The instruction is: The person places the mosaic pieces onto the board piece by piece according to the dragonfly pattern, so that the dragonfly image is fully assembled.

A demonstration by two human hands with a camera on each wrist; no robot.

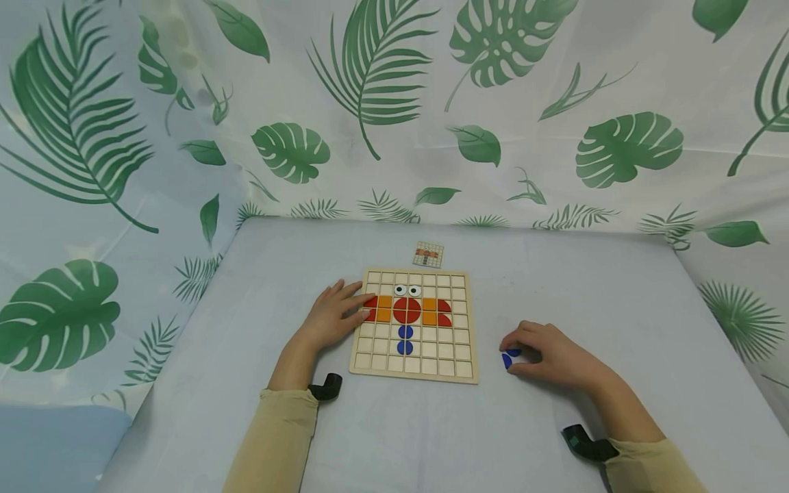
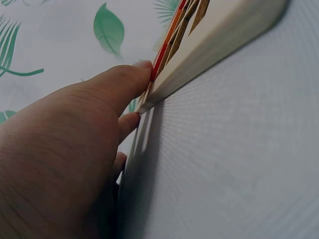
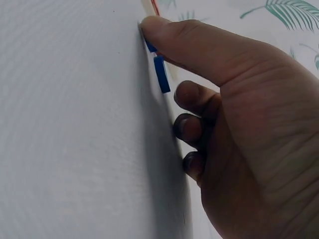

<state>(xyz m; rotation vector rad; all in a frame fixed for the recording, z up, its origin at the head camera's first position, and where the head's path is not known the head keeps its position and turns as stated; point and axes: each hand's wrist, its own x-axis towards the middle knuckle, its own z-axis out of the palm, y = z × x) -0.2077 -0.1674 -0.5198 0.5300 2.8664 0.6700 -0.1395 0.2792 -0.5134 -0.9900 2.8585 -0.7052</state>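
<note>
My left hand [image 1: 333,316] lies at the left edge of a square wooden grid board [image 1: 414,376], fingers extended and tips over red tiles [image 1: 370,302]. In the left wrist view, the thumb [image 2: 122,82] touches the board's edge by a red tile. Right of the board, my right hand [image 1: 557,355] has curled fingers and thumb around two small blue pieces [image 1: 507,361] with curved edges. The right wrist view shows the thumb [image 3: 194,42] against one blue piece, with another blue piece [image 3: 161,74] just beside it on the table.
On the board sit orange tiles [image 1: 384,309], a red circle [image 1: 407,311], two eye discs [image 1: 401,290] and two blue circles [image 1: 405,348]. A small pattern card [image 1: 428,254] lies behind it. Leaf-print curtains [image 1: 394,171] rise behind and beside the pale table [image 1: 290,274].
</note>
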